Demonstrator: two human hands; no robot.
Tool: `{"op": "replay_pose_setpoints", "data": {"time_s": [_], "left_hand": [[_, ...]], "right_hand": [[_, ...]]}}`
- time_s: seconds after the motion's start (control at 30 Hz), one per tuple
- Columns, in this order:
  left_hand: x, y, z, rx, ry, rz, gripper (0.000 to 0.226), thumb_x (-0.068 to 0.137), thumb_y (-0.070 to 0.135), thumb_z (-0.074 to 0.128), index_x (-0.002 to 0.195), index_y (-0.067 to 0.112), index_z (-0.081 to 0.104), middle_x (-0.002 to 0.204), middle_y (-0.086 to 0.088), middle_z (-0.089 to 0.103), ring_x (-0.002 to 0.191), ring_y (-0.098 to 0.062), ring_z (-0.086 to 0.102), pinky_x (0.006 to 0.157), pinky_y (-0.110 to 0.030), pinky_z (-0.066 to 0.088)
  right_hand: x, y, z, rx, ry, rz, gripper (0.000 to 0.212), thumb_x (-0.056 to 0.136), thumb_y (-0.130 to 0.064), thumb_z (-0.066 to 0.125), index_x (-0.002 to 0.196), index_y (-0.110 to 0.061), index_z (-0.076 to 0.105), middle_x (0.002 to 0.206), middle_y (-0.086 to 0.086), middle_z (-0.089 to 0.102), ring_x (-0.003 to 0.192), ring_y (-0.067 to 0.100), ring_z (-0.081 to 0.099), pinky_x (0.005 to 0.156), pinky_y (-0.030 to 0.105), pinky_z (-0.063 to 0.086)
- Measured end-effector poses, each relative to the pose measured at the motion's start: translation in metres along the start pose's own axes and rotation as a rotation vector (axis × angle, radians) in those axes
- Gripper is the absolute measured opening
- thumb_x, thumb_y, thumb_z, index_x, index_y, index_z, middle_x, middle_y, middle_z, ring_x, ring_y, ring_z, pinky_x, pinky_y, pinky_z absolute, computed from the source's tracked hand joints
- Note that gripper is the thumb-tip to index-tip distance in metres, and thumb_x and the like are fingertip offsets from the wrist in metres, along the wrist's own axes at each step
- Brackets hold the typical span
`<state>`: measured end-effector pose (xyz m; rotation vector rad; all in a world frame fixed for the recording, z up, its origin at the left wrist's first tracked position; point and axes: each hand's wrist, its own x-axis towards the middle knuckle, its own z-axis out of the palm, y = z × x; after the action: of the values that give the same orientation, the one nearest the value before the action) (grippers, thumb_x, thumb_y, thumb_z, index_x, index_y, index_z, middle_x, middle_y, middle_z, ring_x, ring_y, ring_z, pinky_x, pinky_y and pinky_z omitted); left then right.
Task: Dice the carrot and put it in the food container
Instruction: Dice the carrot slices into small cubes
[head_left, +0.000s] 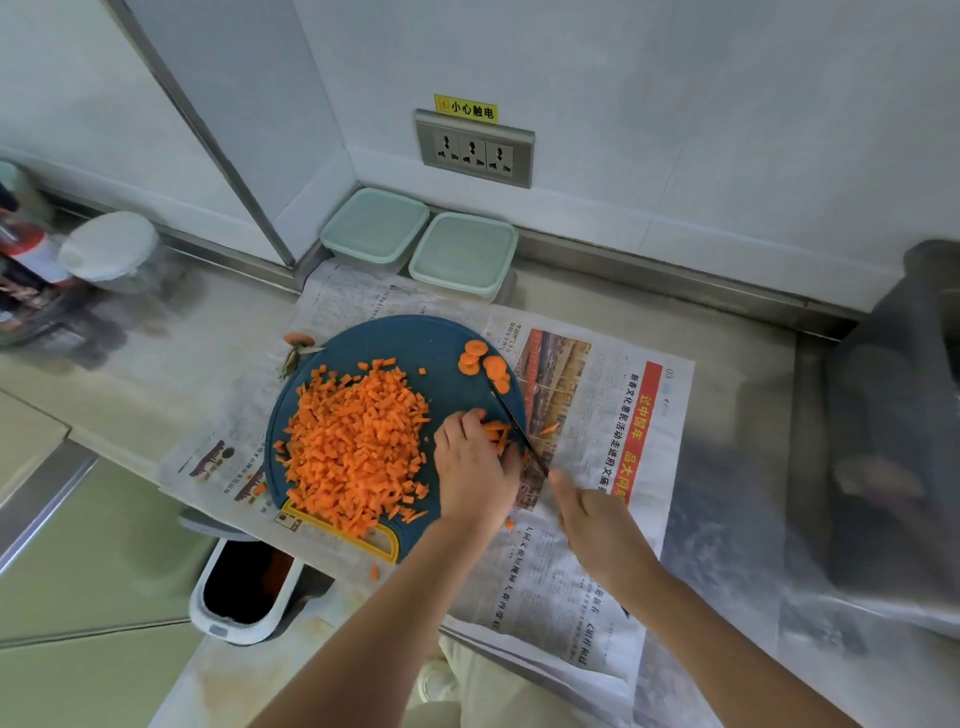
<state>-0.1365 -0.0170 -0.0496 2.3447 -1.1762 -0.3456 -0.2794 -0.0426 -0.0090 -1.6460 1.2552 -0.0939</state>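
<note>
A big heap of diced carrot (353, 441) covers the left half of a round blue cutting board (415, 343). Several round carrot slices (483, 361) lie at the board's far right. My left hand (472, 473) presses down on a few carrot strips (497, 434) at the board's right edge, fingers curled over them. My right hand (592, 519) grips the handle of a dark knife (519, 431), whose blade lies just right of the strips. Two lidded pale green food containers (375, 228) (462, 254) stand against the back wall.
Newspaper (613, 415) lies under the board on the steel counter. A carrot top (297, 340) sits left of the board. Below the counter's front edge is a small open bin (244, 587). Jars and bottles (109, 249) stand far left. A dark blurred object (904, 415) is on the right.
</note>
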Motion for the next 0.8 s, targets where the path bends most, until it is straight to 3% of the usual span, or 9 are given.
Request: {"op": "replay_pose_setpoints", "data": {"time_s": [0.13,0.23,0.4,0.53,0.8], "left_hand": [[0.001,-0.027,-0.019,0.034,-0.134,0.216,0.065,0.087,0.038,0.065,0.14,0.011,0.038,0.139,-0.005,0.038,0.13,-0.019,0.029,0.111,-0.024,0.018],[0.001,-0.035,-0.033,-0.017,-0.224,0.258,0.071,0.087,0.032,0.067,0.145,0.013,0.03,0.146,-0.004,0.031,0.136,-0.017,0.022,0.116,-0.025,0.013],[0.015,-0.046,-0.057,0.006,-0.393,0.259,0.096,0.078,0.029,0.077,0.151,0.019,0.016,0.15,0.0,0.02,0.141,-0.014,0.018,0.111,-0.021,0.011],[0.028,-0.048,-0.059,0.108,-0.422,0.363,0.092,0.078,0.035,0.076,0.15,0.026,0.02,0.149,0.001,0.024,0.138,-0.017,0.022,0.114,-0.029,0.017],[0.035,-0.047,-0.044,0.174,-0.317,0.45,0.062,0.084,0.045,0.065,0.138,0.021,0.045,0.132,0.0,0.044,0.12,-0.018,0.038,0.106,-0.027,0.027]], "right_hand": [[-0.003,0.0,0.003,-0.039,0.031,0.002,0.061,0.102,-0.042,0.031,0.047,-0.016,0.038,0.036,-0.007,0.034,0.03,0.004,0.037,0.042,0.018,0.031],[-0.006,-0.001,0.008,-0.031,0.016,-0.009,0.059,0.102,-0.041,0.032,0.049,-0.016,0.039,0.04,-0.007,0.035,0.032,0.005,0.036,0.042,0.019,0.031],[-0.007,0.005,0.017,0.053,-0.001,0.007,0.056,0.1,-0.044,0.031,0.058,-0.012,0.049,0.048,-0.002,0.041,0.037,0.006,0.036,0.043,0.026,0.032],[-0.005,0.004,0.019,0.092,0.0,0.035,0.058,0.1,-0.046,0.03,0.055,-0.013,0.045,0.042,-0.006,0.036,0.034,0.004,0.033,0.044,0.025,0.031],[-0.003,0.0,0.017,0.134,-0.01,0.084,0.06,0.1,-0.049,0.03,0.052,-0.015,0.041,0.038,-0.009,0.031,0.035,0.008,0.031,0.042,0.025,0.029]]}}
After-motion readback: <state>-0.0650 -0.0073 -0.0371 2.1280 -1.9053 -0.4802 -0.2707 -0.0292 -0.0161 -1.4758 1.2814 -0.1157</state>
